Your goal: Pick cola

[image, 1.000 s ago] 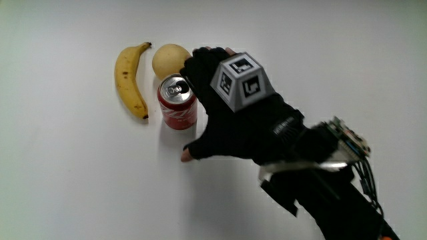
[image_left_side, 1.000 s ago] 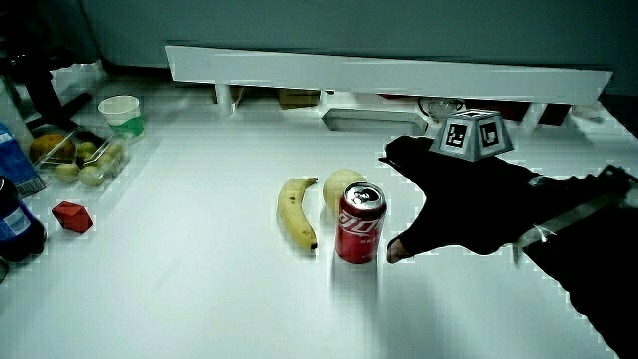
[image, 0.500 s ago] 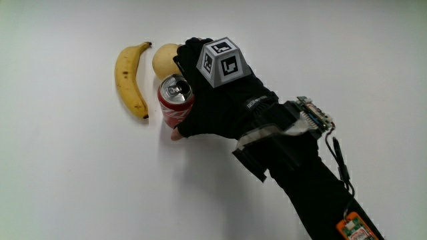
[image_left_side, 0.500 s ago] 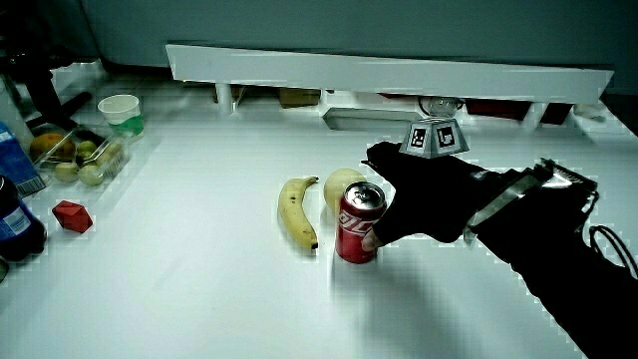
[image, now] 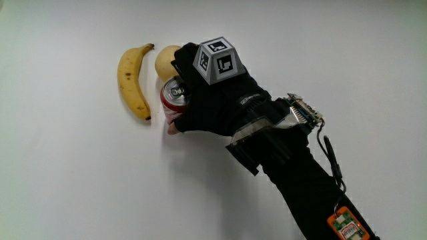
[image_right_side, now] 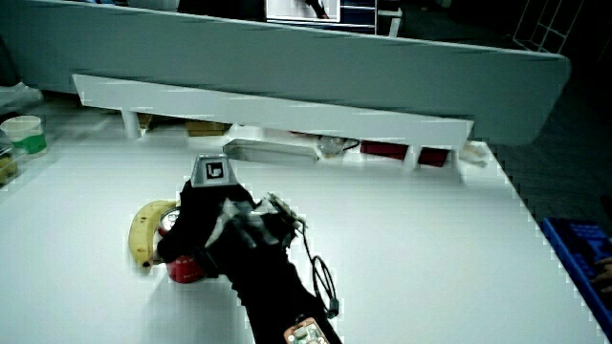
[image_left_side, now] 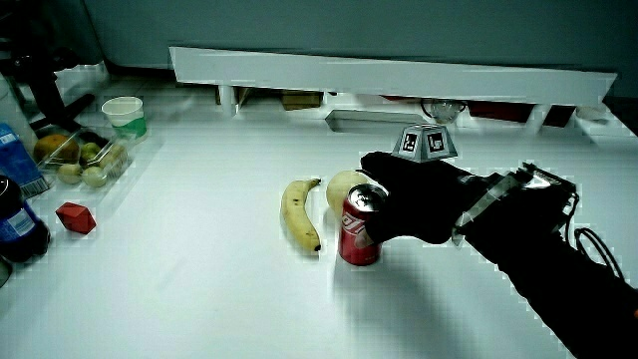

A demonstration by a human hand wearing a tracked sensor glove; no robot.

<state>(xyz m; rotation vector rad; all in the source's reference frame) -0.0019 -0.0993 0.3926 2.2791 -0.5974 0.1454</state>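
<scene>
A red cola can (image: 173,97) (image_left_side: 358,227) (image_right_side: 181,267) stands upright on the white table, between a banana and the hand. The gloved hand (image: 215,99) (image_left_side: 417,200) (image_right_side: 212,225) is wrapped around the can's side, thumb at the can's near side and fingers curled over its rim. The patterned cube (image: 216,60) sits on the hand's back. The forearm runs from the hand toward the person. Most of the can is hidden by the glove in the main view.
A banana (image: 132,81) (image_left_side: 300,212) lies beside the can, and a pale round fruit (image: 166,59) (image_left_side: 346,184) touches the can's side away from the person. A fruit tray (image_left_side: 78,160), green cup (image_left_side: 125,114), red block (image_left_side: 76,216) and dark bottles (image_left_side: 17,224) stand at the table's edge.
The hand moved sideways onto the cola can and closed around it; a second ago it hovered beside the can with thumb and fingers spread. The can stands where it was.
</scene>
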